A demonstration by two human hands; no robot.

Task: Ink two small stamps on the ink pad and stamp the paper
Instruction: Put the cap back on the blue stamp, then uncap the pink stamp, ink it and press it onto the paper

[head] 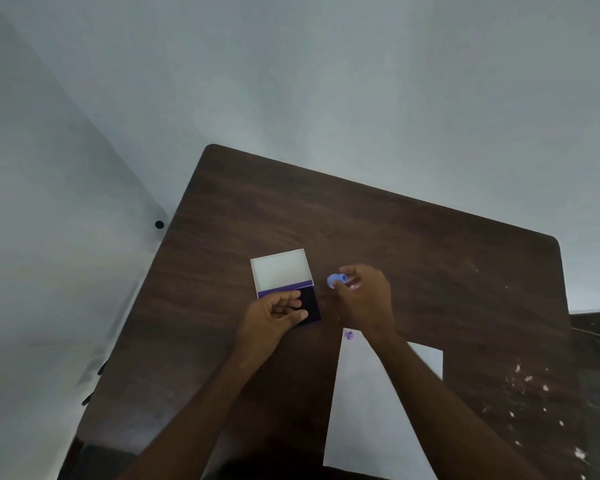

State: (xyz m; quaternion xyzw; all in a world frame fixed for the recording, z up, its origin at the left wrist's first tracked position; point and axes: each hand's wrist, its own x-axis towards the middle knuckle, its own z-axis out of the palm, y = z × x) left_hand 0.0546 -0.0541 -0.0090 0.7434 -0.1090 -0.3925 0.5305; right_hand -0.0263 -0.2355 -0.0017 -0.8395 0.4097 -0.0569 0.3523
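Note:
An ink pad case (280, 271) lies open on the dark wooden table (413, 244), its white lid tipped back and the dark purple pad (310, 303) facing up. My left hand (274, 315) rests on the pad's near left part, thumb and fingers gripping the case. My right hand (364, 296) hovers just right of the pad and pinches a small light-blue stamp (336, 280), tilted with its round face to the left. A white sheet of paper (368, 403) lies near me, partly under my right forearm, with one purple stamped mark (349, 336) at its far left corner.
White flecks and scuffs (530, 379) dot the table's right side. The table's left edge runs along a pale wall, where a small black knob (159, 224) sticks out. A second dark surface (596, 327) adjoins at the right.

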